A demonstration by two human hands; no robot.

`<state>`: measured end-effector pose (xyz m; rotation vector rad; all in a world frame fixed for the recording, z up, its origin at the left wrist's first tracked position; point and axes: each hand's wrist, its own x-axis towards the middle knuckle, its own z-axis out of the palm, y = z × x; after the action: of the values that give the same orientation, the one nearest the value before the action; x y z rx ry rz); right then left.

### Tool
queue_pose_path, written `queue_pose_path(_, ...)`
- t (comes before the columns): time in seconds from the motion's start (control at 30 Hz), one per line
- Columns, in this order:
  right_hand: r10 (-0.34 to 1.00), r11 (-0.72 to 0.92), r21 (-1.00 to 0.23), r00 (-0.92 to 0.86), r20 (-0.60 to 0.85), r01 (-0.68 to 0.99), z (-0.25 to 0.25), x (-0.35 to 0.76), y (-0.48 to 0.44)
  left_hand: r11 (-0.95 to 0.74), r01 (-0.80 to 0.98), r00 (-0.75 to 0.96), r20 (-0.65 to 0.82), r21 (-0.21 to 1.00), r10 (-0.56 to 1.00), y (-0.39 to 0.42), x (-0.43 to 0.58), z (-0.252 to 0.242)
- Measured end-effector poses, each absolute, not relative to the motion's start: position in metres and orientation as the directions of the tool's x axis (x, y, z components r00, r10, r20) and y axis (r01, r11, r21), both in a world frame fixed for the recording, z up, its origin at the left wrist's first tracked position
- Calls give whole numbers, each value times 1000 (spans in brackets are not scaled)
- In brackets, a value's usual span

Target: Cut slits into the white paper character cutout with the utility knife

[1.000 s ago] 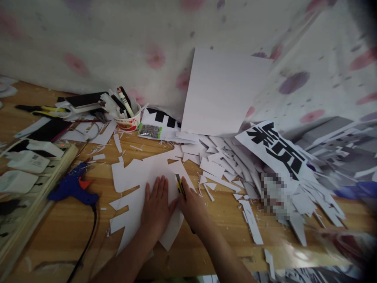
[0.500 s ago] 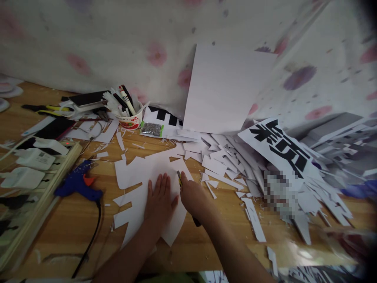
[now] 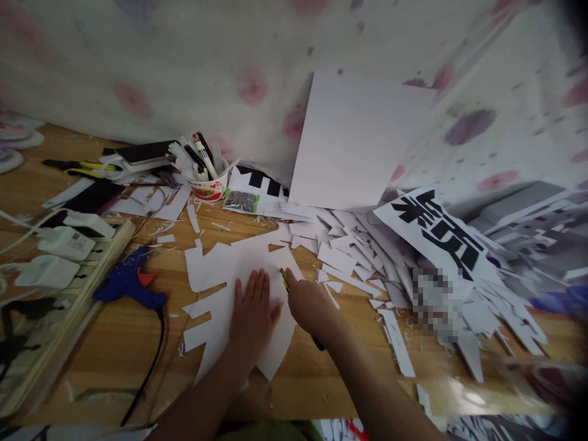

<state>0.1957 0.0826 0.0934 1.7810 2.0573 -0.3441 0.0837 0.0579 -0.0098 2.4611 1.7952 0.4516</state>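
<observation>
A white board cut into an irregular shape (image 3: 215,275) lies on the wooden table in front of me, with notches along its left side. My left hand (image 3: 254,309) presses flat on it, fingers stretched out and nothing held. In my right hand (image 3: 309,306) is a utility knife (image 3: 285,279), gripped with the fingers wrapped round it. Its blade tip points away from me and meets the board near its right edge. The dark rear end of the knife shows below the palm.
A blue glue gun (image 3: 131,282) and a loaded power strip (image 3: 105,257) lie at left. Behind stand a tub of pens (image 3: 209,184) and a leaning white sheet (image 3: 353,147). White offcuts (image 3: 340,254) and a printed character sheet (image 3: 432,229) crowd the right.
The view has shifted slightly, so most things sit a little further right. The knife blade and right hand stay near the same part of the board; the left hand still presses down.
</observation>
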Motion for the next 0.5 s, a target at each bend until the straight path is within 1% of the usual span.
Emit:
queue_pose_path(0.2,895,212,120,-144,-422,970,94,203,79,-328,916,279,218,232,935,58,83,-10)
queue_pose_path(0.5,890,206,119,-135,-435,971,89,207,74,-325,917,281,202,233,938,58,83,-10)
